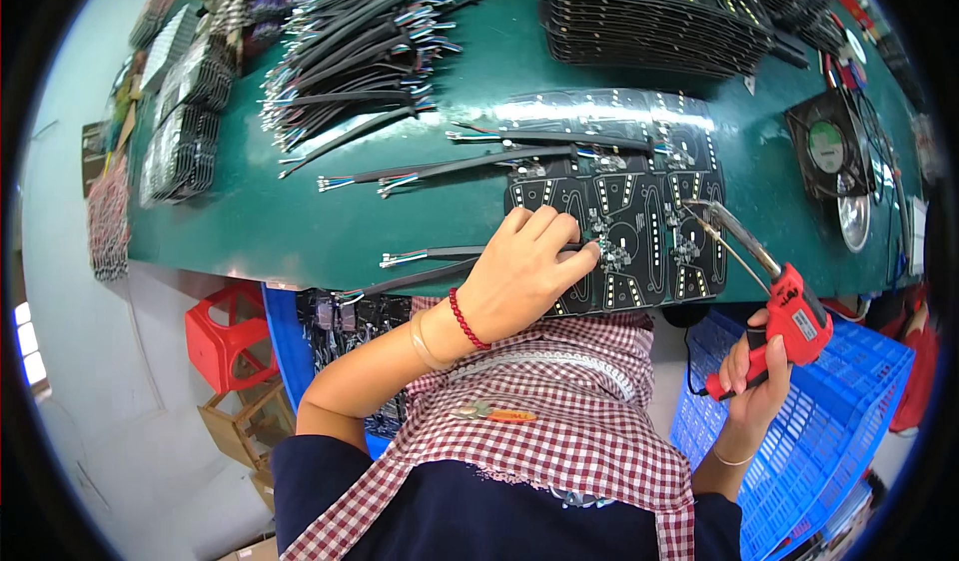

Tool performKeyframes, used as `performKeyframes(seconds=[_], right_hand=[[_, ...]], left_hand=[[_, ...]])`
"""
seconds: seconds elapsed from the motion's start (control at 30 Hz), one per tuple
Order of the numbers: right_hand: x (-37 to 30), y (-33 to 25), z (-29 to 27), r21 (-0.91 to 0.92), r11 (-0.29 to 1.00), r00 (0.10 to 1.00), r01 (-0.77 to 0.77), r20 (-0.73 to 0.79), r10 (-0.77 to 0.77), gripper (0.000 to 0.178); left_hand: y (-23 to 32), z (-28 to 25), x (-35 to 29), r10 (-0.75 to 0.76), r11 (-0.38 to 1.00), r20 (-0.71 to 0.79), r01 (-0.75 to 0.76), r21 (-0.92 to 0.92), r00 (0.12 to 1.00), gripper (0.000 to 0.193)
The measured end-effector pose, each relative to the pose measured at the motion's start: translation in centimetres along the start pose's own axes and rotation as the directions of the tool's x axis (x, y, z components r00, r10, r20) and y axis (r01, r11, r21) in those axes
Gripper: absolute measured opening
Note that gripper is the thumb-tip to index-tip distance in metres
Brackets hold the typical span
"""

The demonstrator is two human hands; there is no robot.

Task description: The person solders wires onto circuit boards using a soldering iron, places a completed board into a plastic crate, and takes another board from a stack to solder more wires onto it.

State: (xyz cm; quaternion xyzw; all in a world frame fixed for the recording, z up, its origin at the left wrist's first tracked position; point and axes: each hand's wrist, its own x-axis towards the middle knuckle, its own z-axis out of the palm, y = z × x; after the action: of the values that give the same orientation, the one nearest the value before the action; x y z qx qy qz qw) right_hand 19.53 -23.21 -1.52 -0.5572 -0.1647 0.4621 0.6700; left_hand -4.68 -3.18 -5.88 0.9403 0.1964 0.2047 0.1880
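On the green table lies a panel of black circuit boards (629, 281), partly under cables. My left hand (539, 261) is closed over its left part, fingertips pinching the end of a black-sleeved cable (445, 252) by the solder pads. The cable's other end, with thin coloured wires, points left. My right hand (756, 366) grips a red soldering gun (794, 326) by its handle. The gun's metal tip (699, 204) is over the panel's right side, beside a thin feed tube; I cannot tell if it touches. Other black-sleeved cables (489, 161) lie across the far rows.
A pile of black cables (355, 61) lies at the far left, stacked circuit boards (649, 21) at the far right. A square fan (829, 146) stands on the right. Below the table are a blue crate (849, 381) and a red stool (225, 336).
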Motion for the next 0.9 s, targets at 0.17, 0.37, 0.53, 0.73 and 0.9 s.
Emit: performKeyframes(seconds=[0.17, 0.37, 0.53, 0.73, 0.9], right_hand=[[0.1, 0.4, 0.0, 0.008, 1.000, 1.000, 0.024, 0.012, -0.024, 0.035], [0.2, 0.5, 0.5, 0.027, 0.999, 0.998, 0.039, -0.051, -0.037, 0.038], [-0.2, 0.4, 0.5, 0.044, 0.996, 0.996, 0.081, 0.024, -0.082, 0.034], [-0.6, -0.2, 1.2, 0.037, 0.990, 0.991, 0.134, -0.011, -0.134, 0.031], [0.7, 0.1, 8.3, -0.183, 0.974, 0.989, 0.132, -0.045, -0.142, 0.043]], left_hand=[[-1.0, -1.8, -1.4, -0.042, 0.998, -0.031, 0.043, 0.043, 0.999, 0.031], [-11.1, -7.1, 0.8, -0.248, 0.801, -0.333, 0.386, 0.458, 0.910, 0.024], [-16.0, -9.2, -0.8, -0.147, 0.882, -0.174, 0.209, 0.422, 0.974, 0.024], [-7.8, -10.2, 2.9, -0.069, 0.997, -0.163, 0.061, -0.053, 0.984, 0.027], [1.6, -6.3, 4.8, 0.153, 0.928, 0.052, -0.125, -0.352, 0.987, 0.031]])
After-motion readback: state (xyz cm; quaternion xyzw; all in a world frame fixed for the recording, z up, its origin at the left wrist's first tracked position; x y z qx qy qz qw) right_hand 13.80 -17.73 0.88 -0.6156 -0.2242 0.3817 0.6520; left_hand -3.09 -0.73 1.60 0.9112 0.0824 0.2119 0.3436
